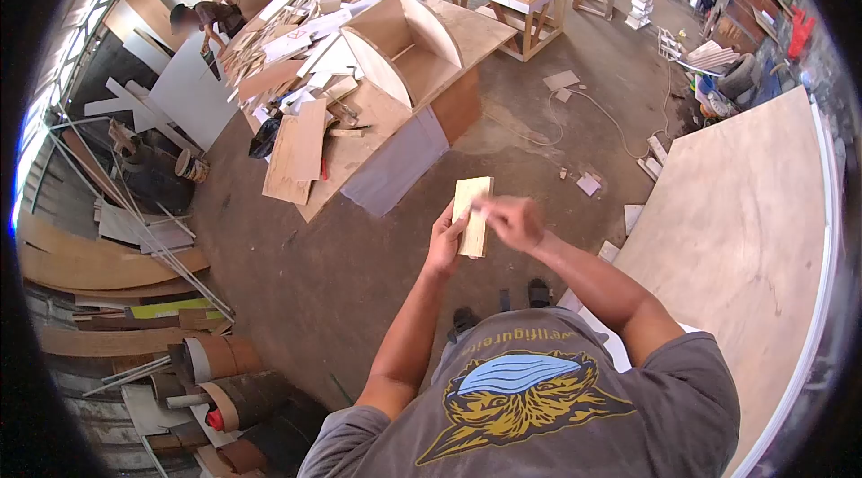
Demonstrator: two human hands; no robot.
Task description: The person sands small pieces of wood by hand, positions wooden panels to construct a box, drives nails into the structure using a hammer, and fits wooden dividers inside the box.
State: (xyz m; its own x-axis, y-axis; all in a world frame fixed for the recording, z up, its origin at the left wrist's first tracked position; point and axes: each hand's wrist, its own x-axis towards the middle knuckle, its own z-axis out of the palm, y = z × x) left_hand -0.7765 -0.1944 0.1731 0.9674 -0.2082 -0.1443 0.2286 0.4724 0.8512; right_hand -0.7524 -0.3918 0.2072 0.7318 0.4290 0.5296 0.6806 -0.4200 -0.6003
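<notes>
A short, pale wooden board [474, 240] is held up in front of my chest, its long side running away from me. My left hand [444, 241] grips it along the left edge, thumb lying on the face. Over the board's right side is my right hand [515, 223], its fingers curled in and the fingertips blurred against the wood. Whatever those fingers pinch, if anything, is too smeared to make out.
Ahead, a worktable [386, 132] carries a curved wooden cabinet piece [422, 52] and piled offcuts. A large plywood sheet [736, 236] stands at my right. A cable [620, 123] crosses the floor. Another person [215, 20] bends at the far left. Rolled sheets [224, 357] lie left.
</notes>
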